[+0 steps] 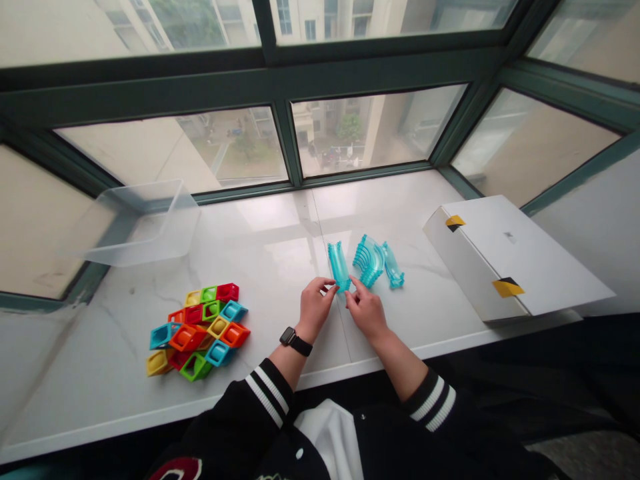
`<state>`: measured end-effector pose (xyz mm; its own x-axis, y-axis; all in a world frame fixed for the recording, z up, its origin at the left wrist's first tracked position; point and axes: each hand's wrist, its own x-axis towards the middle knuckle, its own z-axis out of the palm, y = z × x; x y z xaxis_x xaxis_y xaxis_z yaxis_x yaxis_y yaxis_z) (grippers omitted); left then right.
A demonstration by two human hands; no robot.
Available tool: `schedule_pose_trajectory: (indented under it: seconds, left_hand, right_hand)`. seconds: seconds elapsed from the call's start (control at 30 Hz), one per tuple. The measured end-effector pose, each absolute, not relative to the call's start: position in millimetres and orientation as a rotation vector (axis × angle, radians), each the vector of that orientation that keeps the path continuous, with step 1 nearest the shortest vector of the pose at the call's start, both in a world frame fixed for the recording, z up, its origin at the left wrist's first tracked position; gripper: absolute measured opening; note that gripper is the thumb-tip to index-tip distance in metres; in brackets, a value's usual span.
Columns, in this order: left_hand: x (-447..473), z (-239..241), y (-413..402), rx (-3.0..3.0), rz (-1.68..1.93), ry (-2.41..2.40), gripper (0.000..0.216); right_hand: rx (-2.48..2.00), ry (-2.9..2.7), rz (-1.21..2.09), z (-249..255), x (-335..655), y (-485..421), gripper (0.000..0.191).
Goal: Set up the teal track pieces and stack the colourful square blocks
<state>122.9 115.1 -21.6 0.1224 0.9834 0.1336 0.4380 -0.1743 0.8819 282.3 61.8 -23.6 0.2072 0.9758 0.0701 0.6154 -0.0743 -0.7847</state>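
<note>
A straight, translucent blue track piece point(339, 262) lies on the white surface, its near end between my two hands. My left hand point(316, 305) is closed, its thumb and fingertips pinching at the left of that end. My right hand point(369, 312) has its index finger and thumb at the right corner of the same end, with the other fingers curled. Just right of it are curved translucent blue track pieces point(370, 260), grouped close together. Farther right rests another narrow blue piece point(393, 265), tilted on its side.
A pile of colourful plastic blocks point(187, 338), each framing a rounded part, sits on the left of the white counter point(280, 267). Behind it stands a clear plastic bin point(173, 230). A white box point(520, 257) with yellow-black tape is at right. Windows point(295, 143) border the back.
</note>
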Motion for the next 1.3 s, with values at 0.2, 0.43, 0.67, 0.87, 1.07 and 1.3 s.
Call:
schedule_pose_trajectory:
  seconds: [0.2,0.43,0.67,0.87,1.07,1.3]
  left_hand:
    - [124,-23,115,1.714,1.006,1.388,0.009]
    - [122,-29,112,1.705,1.005,1.377,0.015]
    - [118,-42,114,1.929,0.766,1.438,0.021]
    - [120,-48,115,2.011,0.644,1.464,0.014]
    - [121,-48,116,1.990,0.654,1.488,0.012]
    - [121,-49,116,1.971,0.661,1.490,0.013]
  right_hand:
    - [-1.765,-1.489,0.650,-26,283,61,0.054]
    - [-1.769,-1.456,0.748,-42,282,53,0.056]
    - [-1.871,-1.387,0.928,-51,286,58,0.054]
    - [-1.848,-1.354,0.961,-50,286,61,0.050]
    - [-1.853,-1.370,0.975,-51,286,60,0.051]
    - [-1.885,-1.447,0.933,-54,286,62,0.053]
